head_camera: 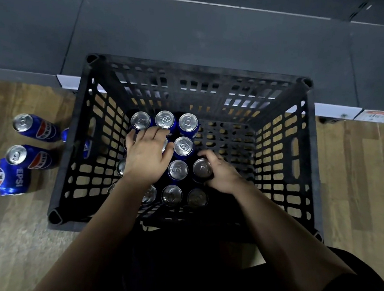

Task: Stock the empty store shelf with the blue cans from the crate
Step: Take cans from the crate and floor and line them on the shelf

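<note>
Blue cans [184,147], black lattice crate [307,156], wood-grain floor [358,185].

The crate [193,69] was black plastic, an open lattice with a dull, matt finish. The cans inside the crate [183,146] had bright bare-metal tops that caught the light, above glossy blue sides. The cans left of the crate [36,128] showed the same shiny blue printed metal. The floor [358,185] under the crate looked like wood-grain planks, low in sheen. The shelf [208,36] beyond the crate was smooth, matt dark grey.

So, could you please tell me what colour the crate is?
The crate is black; the head view shows it.
</note>
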